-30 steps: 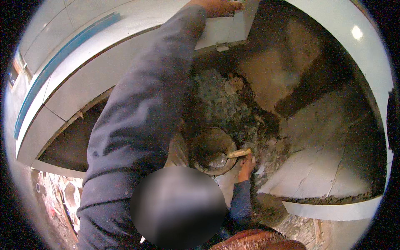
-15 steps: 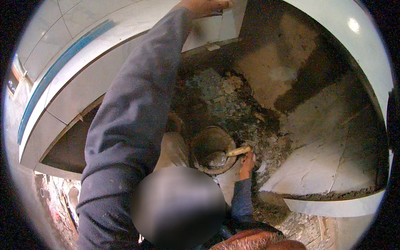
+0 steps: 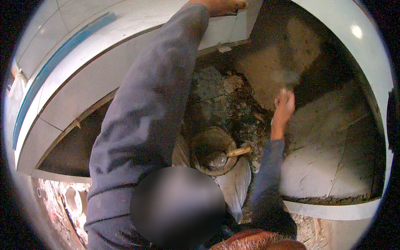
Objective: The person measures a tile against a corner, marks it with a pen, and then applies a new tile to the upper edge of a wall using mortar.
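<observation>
The left hand (image 3: pixel 221 6) is at the white slab (image 3: pixel 225 31) on the far side, but I can't tell whether it grips it. The right hand (image 3: pixel 283 106), blurred with fingers partly curled, is right of the rubble (image 3: pixel 239 98); its grip is unclear. Nearer, the bucket (image 3: pixel 204 143) has a tool's wooden handle (image 3: pixel 239 151) across its right rim.
</observation>
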### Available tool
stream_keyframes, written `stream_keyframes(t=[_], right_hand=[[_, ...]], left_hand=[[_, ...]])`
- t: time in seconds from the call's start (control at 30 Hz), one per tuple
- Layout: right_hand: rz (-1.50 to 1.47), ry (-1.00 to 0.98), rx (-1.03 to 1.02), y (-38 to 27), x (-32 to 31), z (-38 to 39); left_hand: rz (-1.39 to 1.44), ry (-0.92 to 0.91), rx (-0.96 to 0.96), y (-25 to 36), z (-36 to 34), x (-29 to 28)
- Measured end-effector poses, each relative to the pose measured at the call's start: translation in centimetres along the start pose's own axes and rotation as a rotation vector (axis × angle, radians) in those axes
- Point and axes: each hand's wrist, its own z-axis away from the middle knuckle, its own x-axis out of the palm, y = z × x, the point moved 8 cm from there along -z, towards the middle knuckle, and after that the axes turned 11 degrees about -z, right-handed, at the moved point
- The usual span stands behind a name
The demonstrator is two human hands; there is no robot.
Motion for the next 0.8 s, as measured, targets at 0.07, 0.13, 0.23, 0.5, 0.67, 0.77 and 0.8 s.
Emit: stream_keyframes(t=[0.07, 0.13, 0.23, 0.5, 0.67, 0.77, 0.8], right_hand=[[-0.048, -0.154, -0.108, -3.7, 7.9, -2.7], [-0.121, -0.301, -0.110, -5.7, 13.2, -5.2], [-0.089, -0.360, -0.286, -7.2, 18.3, -8.5], [-0.229, -0.371, -0.138, -7.7, 25.2, -9.6], [-0.490, -0.400, -0.047, -6.9, 26.0, -10.0], [-0.570, -0.425, -0.050, -6.9, 26.2, -10.2], [-0.582, -0.432, -0.059, -6.9, 26.2, -10.4]], left_hand=[[-0.063, 0.021, 0.012, -0.5, 0.1, -2.8], [-0.079, 0.040, 0.020, -0.5, -0.1, -2.6], [-0.097, 0.065, 0.012, -0.1, -0.6, -2.1], [-0.188, 0.062, 0.050, 0.6, -0.6, -2.0], [0.002, 0.170, 0.096, 0.5, -0.4, -2.9], [-0.053, 0.161, 0.156, 1.0, -0.2, -2.9], [-0.058, 0.147, 0.168, 1.3, 0.0, -2.9]])
